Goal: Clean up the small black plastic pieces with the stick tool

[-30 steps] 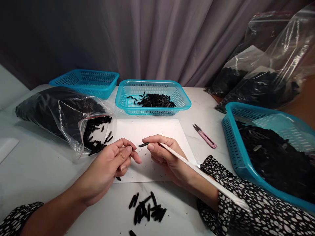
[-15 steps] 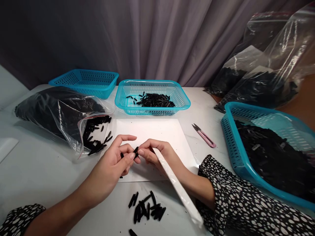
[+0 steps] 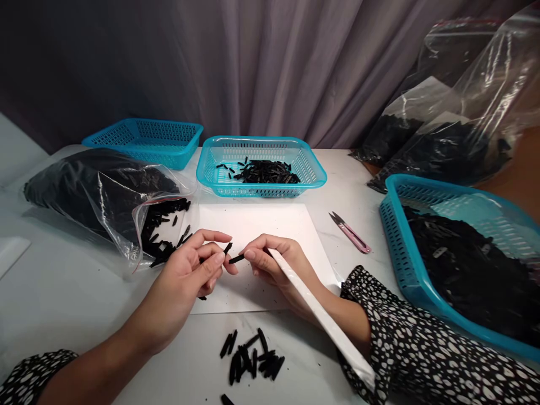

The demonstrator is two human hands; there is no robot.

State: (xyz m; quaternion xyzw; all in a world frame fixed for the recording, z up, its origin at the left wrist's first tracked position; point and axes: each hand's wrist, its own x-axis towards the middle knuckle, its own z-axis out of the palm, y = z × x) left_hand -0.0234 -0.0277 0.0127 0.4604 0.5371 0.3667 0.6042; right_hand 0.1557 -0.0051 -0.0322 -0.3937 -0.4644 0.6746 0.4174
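Observation:
Over a white sheet [image 3: 274,222], my left hand [image 3: 188,275] pinches a thin black strip [image 3: 228,247] between thumb and fingers. More black bits show under its curled fingers. Close beside it, my right hand [image 3: 287,267] is closed on a second black strip [image 3: 236,259], held by thumb and forefinger, its free end pointing left. A long, flat, white-wrapped stick [image 3: 323,320] also rests in my right hand, slanting back over the wrist; its front end is hidden in the fingers. Nearer me lies a small pile of black strips [image 3: 253,360].
At left, an open plastic bag [image 3: 101,180] spills black pieces. A blue basket [image 3: 261,191] of black pieces stands behind the sheet, another blue basket [image 3: 147,152] back left. Pink-handled thread snips [image 3: 350,233] lie right, beside a fuller blue basket [image 3: 392,242]. Bags [image 3: 455,135] stand behind.
My hands have drawn slightly apart. A black strip now sticks out from my right fingertips, another from my left. The white stick's rear end has swung right.

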